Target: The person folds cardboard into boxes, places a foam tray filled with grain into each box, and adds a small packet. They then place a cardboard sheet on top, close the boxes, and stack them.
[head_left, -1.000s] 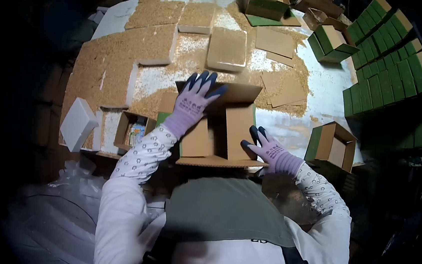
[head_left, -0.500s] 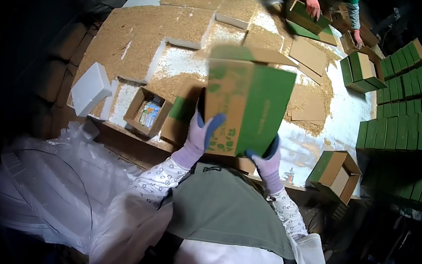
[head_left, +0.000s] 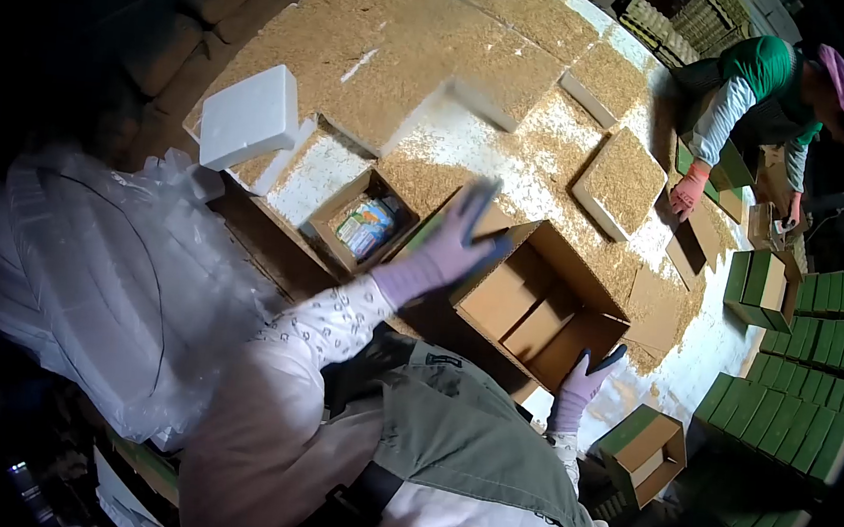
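An open cardboard box (head_left: 538,309) stands tilted at the front edge of the table, its bare brown inside facing up. My right hand (head_left: 584,388) is at its lower right corner, thumb and fingers spread against the outside. My left hand (head_left: 454,241), gloved in purple and blue and blurred, hovers just left of the box with its fingers apart, holding nothing. A small box (head_left: 360,223) with colourful packets inside sits left of that hand. Part of a green and brown carton is hidden behind my left hand.
A white foam block (head_left: 249,116) lies at the table's left. Shavings-filled trays (head_left: 622,184) cover much of the table. A co-worker in green (head_left: 759,77) bends over boxes at the upper right. Green boxes (head_left: 780,420) are stacked at the right, near another open box (head_left: 641,453). Clear plastic (head_left: 109,286) bulges at left.
The box has turned from its green printed side to its open inside. My left hand has let go of it. The view has shifted, showing more of the co-worker.
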